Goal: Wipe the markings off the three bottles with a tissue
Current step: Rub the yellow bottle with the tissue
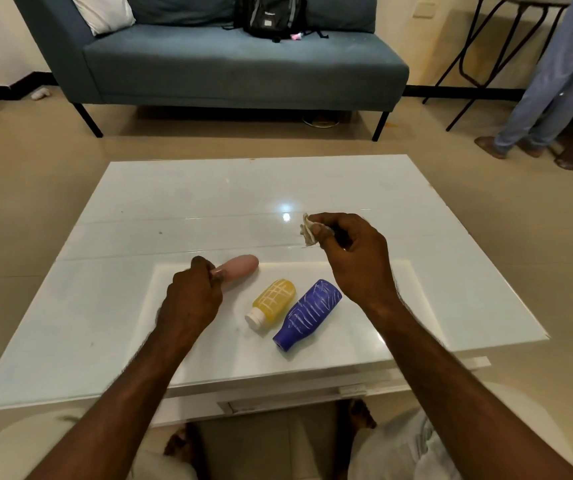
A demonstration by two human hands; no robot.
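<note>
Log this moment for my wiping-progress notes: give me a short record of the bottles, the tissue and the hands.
pink bottle: lying on the table, no markings visible, gripped at its near end by the left hand
yellow bottle: lying free, white grid lines on it
blue bottle: lying free, white scribbles on it
tissue: crumpled, pinched in the right hand, raised off the bottles
surface: white table

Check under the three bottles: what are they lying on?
The pink bottle, yellow bottle and purple bottle lie on a white mat on the glass table. The left hand covers the pink bottle's cap end, so nothing there can be seen.
</note>
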